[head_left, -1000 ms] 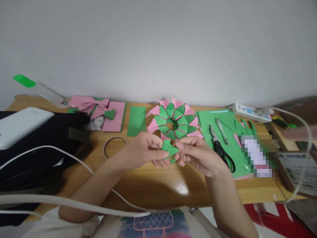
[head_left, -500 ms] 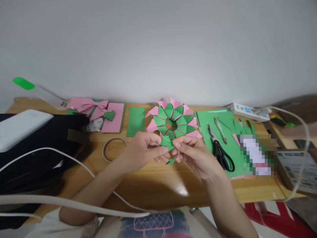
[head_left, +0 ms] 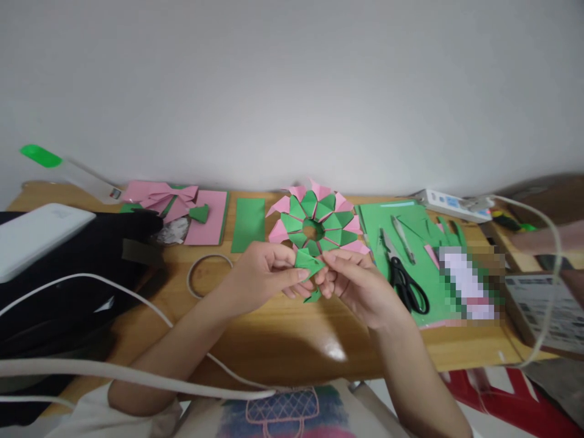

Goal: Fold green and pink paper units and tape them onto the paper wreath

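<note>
Between both hands, just above the table, is a small folded piece of green paper (head_left: 306, 261). My left hand (head_left: 269, 271) pinches its left side with thumb and fingers. My right hand (head_left: 351, 277) pinches its right edge with the fingertips. Below the fingers pokes another bit of green paper (head_left: 312, 296); whether it belongs to the same piece I cannot tell. Right behind the hands lies a ring of folded pink and green paper units (head_left: 338, 220) with a round hole in its middle. The hands hide the ring's near edge.
A tape roll (head_left: 194, 274), a green paper sheet (head_left: 249, 224) and a pink bow (head_left: 171, 198) lie left. Black-handled scissors (head_left: 407, 289) and a craft knife (head_left: 404, 239) rest on green paper at right, near a power strip (head_left: 451, 205). A white cable (head_left: 137, 374) crosses in front.
The green paper has turned slightly between my fingers, and my right fingertips have shifted a little along its edge. The whole view has drifted slightly left.
</note>
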### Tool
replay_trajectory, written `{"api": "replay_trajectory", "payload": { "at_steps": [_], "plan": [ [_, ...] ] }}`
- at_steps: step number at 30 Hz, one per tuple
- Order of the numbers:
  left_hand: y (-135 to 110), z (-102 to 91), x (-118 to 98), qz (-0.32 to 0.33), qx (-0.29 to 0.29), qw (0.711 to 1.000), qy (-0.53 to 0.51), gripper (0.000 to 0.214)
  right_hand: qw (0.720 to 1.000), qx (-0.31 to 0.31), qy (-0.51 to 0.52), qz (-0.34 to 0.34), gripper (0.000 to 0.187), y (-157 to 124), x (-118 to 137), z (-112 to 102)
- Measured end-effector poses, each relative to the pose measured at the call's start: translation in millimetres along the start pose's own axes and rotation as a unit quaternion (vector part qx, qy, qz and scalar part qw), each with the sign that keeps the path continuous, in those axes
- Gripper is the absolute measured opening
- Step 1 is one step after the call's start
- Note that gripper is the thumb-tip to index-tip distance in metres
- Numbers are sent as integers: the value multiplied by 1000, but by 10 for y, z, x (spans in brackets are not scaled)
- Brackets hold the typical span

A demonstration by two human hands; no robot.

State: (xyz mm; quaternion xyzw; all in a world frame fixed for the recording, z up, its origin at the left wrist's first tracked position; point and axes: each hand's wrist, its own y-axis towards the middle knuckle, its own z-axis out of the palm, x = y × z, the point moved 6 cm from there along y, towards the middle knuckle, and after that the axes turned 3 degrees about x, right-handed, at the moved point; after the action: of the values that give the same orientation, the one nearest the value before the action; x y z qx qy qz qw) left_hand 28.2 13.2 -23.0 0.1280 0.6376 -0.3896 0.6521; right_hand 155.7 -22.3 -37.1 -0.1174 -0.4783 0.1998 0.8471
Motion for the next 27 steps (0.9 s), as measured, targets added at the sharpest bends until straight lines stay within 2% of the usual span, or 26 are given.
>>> {"api": "replay_trajectory", "payload": {
  "at_steps": [3, 9, 21, 24, 27],
  "plan": [
    [-5, -2, -1, -10, -1, 1000, -2, 17, 1000, -2, 2, -4, 19, -6, 4, -11],
    [14, 19, 20, -21, 18, 1000, -1, 19, 999, -6, -38, -34, 20, -20, 46, -19],
    [76, 88, 136, -44, 21, 995, 87, 19, 991, -26, -98, -91, 19, -87, 55, -129],
    [84, 131, 154, -44, 12, 994, 96, 18, 981, -46, -134, -129, 22, -157, 99, -138],
    [94, 176, 136, -17, 4, 993, 114, 15, 963, -73, -185, -180, 21, -240, 143, -155]
  ]
}}
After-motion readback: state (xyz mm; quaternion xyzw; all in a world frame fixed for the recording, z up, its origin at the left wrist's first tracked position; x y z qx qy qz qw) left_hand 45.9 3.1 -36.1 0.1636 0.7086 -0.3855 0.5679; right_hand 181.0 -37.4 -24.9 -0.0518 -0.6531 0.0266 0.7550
